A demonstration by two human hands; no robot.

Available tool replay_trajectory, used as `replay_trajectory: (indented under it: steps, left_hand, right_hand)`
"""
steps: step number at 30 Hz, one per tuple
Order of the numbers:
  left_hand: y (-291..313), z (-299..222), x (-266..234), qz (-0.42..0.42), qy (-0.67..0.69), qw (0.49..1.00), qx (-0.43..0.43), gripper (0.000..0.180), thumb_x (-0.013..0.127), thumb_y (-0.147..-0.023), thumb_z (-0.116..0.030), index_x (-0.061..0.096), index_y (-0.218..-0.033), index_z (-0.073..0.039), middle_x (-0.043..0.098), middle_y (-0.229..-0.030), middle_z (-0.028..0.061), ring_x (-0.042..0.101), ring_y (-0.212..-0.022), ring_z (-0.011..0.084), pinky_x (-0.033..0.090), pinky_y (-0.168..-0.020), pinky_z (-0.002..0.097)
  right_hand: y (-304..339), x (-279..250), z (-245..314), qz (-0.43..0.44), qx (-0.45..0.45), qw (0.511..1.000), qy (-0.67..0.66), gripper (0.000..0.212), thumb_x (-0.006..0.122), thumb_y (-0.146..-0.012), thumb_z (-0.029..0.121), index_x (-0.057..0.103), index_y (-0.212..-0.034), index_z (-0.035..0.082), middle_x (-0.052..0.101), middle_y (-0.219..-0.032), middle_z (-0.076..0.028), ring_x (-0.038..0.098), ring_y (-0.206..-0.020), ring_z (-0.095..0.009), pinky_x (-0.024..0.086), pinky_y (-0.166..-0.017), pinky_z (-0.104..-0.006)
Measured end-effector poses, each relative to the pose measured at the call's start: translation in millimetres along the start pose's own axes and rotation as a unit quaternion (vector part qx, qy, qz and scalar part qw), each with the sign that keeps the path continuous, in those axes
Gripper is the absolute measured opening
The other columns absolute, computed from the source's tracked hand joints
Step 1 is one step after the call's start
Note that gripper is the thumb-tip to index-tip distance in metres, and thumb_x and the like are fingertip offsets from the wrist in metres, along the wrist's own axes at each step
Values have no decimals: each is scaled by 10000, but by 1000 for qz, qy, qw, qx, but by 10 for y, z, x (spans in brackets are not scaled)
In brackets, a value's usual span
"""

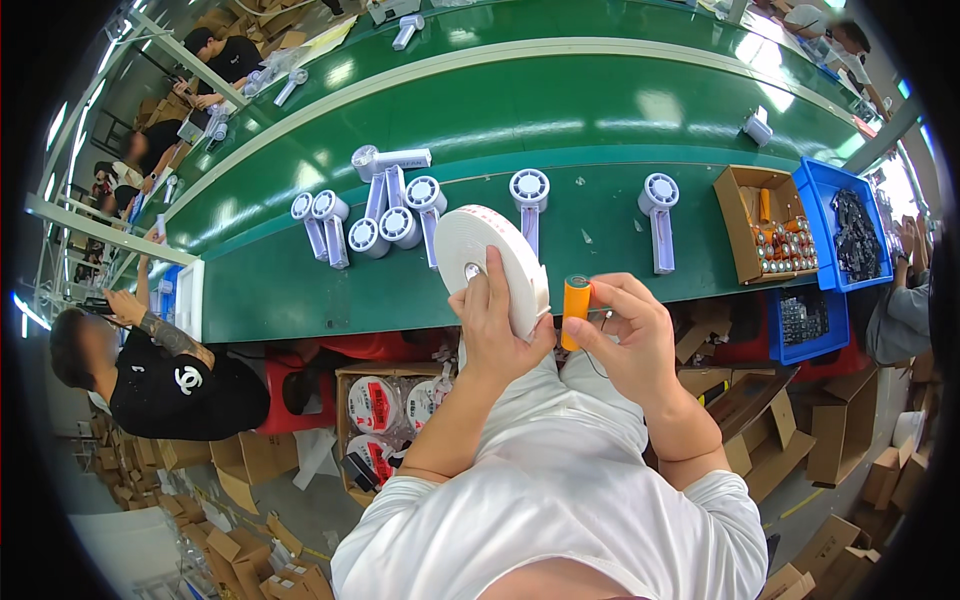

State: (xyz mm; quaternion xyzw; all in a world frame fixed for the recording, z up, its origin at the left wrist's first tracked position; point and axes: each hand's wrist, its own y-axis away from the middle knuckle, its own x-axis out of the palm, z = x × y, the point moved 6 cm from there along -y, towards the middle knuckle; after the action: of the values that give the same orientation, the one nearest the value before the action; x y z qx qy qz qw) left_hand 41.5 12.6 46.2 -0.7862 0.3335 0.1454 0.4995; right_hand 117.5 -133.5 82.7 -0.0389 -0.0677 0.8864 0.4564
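My left hand point(490, 325) is closed on a large white roll of tape point(505, 250), its index finger across the flat side near the core and its thumb at the near edge. Between the thumb and fingers of my right hand point(632, 325) is an orange cylindrical battery point(575, 305), held upright just right of the roll. A thin dark wire hangs below it. Beyond my hands, on the green bench point(600, 240), lies a lavender handheld fan point(530, 195) with a round grille. Another such fan point(660, 215) lies to the right, and several more are grouped at the left.
A cardboard box of orange batteries point(738, 215) stands at the right, beside a blue bin point(818, 240) of small black parts. Below it is another blue bin point(790, 350). An open carton of packaged rolls point(350, 430) sits under the bench. A co-worker point(180, 375) works at the left.
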Motion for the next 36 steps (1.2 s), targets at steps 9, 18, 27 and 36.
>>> replay_trajectory:
  steps: [9, 18, 27, 36]
  left_hand:
    - [42, -4, 29, -7, -21, 999, 26, 908, 681, -705, -402, 398, -1415, 88, 523, -868, 97, 483, -786, 244, 276, -745, 391]
    - [30, -48, -2, 48, -71, 994, 63, 893, 706, -688, -419, 429, -1421, 10, 506, -837, 80, 481, -748, 237, 263, -717, 380]
    - [26, 7, -91, 6, -78, 996, -49, 945, 701, -688, -389, 358, -1445, 60, 586, -899, 95, 549, -775, 219, 253, -703, 400]
    - [65, -545, 6, 113, -2, 992, 63, 943, 741, -636, -353, 414, -1422, 53, 463, -752, 57, 474, -673, 212, 254, -678, 376]
  right_hand:
    - [13, 6, 28, 9, 1, 993, 119, 389, 769, -801, 40, 660, -1165, -43, 633, -893, -74, 634, -829, -115, 587, -749, -253]
    - [-107, 11, 51, 63, 3, 982, 179, 375, 801, -755, 35, 657, -1082, -78, 645, -874, -93, 649, -771, -124, 577, -680, -248]
    - [-74, -249, 27, -68, -5, 992, -102, 326, 759, -809, -10, 614, -1088, -96, 640, -922, -55, 594, -842, -87, 478, -780, -217]
    - [-162, -257, -236, -151, -81, 977, -127, 383, 752, -864, 123, 522, -1121, -44, 597, -998, -63, 585, -863, -104, 527, -814, -272]
